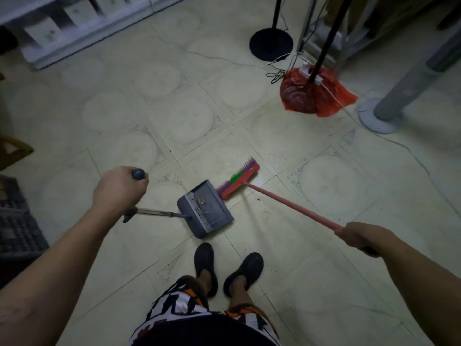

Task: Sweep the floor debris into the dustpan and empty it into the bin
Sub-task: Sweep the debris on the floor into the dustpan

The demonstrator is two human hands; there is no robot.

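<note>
**A:** What does each hand have hold of?

**B:** The left hand [119, 188] is fisted round the top of the dustpan handle [154, 213], a thin shiny metal rod with a dark rounded knob poking out above the knuckles. The right hand [361, 237] is closed round the broomstick [287, 204], a smooth pink pole slanting down towards the left.

**A:** And the dustpan?

**B:** The dustpan [205, 208] is grey plastic, a boxy scoop with a row of comb teeth along one wall. It sits on the floor just ahead of the black slippers [204, 263]. A small pale scrap of debris [200, 201] lies inside it. The broom head [238, 181] is a red bar with purple and green bristles, right at the pan's far edge. Whether they touch I cannot tell.

**A:** The floor?

**B:** The floor tiles [149, 78] are pale cream and slightly glossy, each with a faint round pattern and thin dark joints. A few dark specks [258, 200] lie near the broomstick.

**A:** The room?

**B:** It is dim. A crinkled red plastic bag [306, 96] sits at the foot of a black pole, with thin cables trailing beside it. A black round stand base [271, 45] lies behind the bag, and a grey pedestal [379, 118] on a round foot stands to its right. A white shelf [74, 28] of boxes runs along the top left, and a dark latticed crate [17, 221] sits at the left edge.
</note>
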